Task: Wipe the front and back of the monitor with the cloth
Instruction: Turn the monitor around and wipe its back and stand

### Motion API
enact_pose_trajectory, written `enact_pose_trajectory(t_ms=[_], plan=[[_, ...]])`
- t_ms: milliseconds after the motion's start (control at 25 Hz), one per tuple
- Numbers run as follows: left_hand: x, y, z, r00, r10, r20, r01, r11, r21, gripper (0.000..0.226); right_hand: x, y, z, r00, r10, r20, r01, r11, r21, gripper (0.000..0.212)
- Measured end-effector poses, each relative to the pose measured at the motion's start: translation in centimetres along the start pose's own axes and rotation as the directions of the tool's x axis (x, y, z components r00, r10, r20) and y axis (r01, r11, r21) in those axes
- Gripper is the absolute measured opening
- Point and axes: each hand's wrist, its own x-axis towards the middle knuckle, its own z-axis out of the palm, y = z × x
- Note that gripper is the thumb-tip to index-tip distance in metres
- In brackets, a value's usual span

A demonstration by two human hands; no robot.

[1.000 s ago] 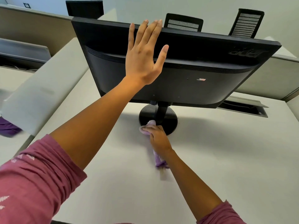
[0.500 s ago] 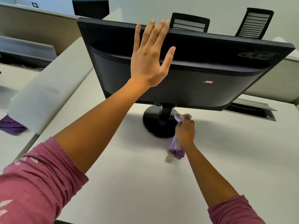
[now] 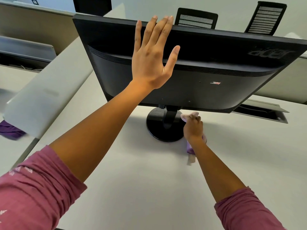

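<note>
One ribbed, matte black monitor (image 3: 207,77)

Monitor (image 3: 207,83): black plastic back, matt, with fine ribbed lines; round base (image 3: 159,130) glossy black plastic. Cloth (image 3: 190,149): soft purple fabric. Desk (image 3: 149,180): smooth, matt, off-white top.

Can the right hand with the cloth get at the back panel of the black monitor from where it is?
Probably yes: the right hand sits just under the black monitor's back, with nothing between.
</note>
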Motion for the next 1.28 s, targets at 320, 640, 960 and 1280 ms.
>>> enact_pose_trajectory(t_ms=[320, 640, 960, 1280], plan=[[-0.2, 0.2, -0.2, 1.0, -0.003, 0.007, 0.004, 1.0, -0.008, 0.062, -1.0, 0.3, 0.6, 0.996, 0.085, 0.004, -0.084, 0.992, -0.089, 0.031], [-0.2, 0.3, -0.4, 1.0, -0.011, 0.019, 0.011, 1.0, -0.012, 0.063, -1.8, -3.2, 1.0, 0.991, 0.009, 0.135, -0.029, 0.989, 0.145, 0.047], [-0.2, 0.4, -0.8, 0.999, -0.012, 0.044, 0.013, 1.0, -0.025, 0.062, -3.8, -1.4, 1.0, 0.965, -0.173, 0.196, 0.171, 0.985, 0.026, 0.052], [-0.2, 0.4, -1.1, 0.998, -0.017, 0.063, 0.019, 0.999, -0.039, 0.062, -7.4, -4.3, 0.7, 0.897, -0.397, 0.194, 0.356, 0.909, 0.215, 0.042]])
